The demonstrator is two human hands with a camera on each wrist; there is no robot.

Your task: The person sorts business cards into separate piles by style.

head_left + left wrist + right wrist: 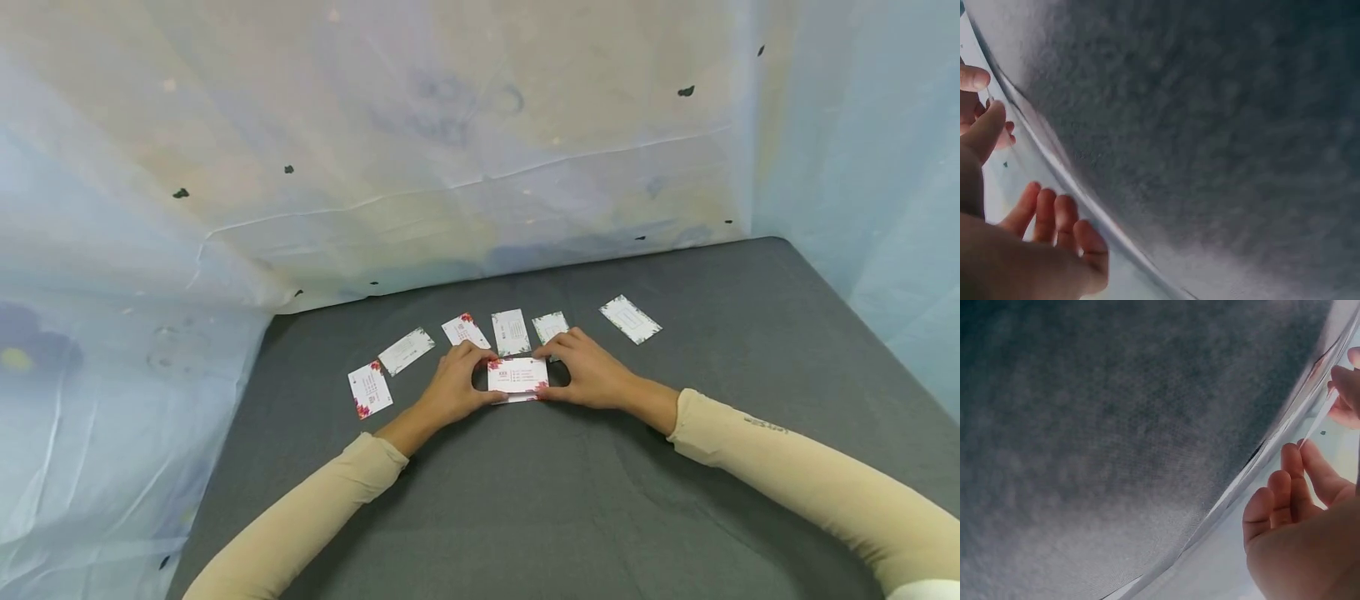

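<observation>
Left hand (pixel 450 385) and right hand (pixel 588 371) pinch the card stack (pixel 517 377) between them.

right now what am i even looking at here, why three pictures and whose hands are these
No machine here: a person in beige sleeves works with bare hands. The big picture comes from a camera on their head, looking down at a grey table. The two blurry ones come from cameras strapped to each wrist, so close that you see mostly grey cloth and fingers. The left hand and right hand pinch a small stack of cards by its ends. Six loose cards with flowered corners lie in a row behind it. Pale sheeting hangs around the table.
</observation>
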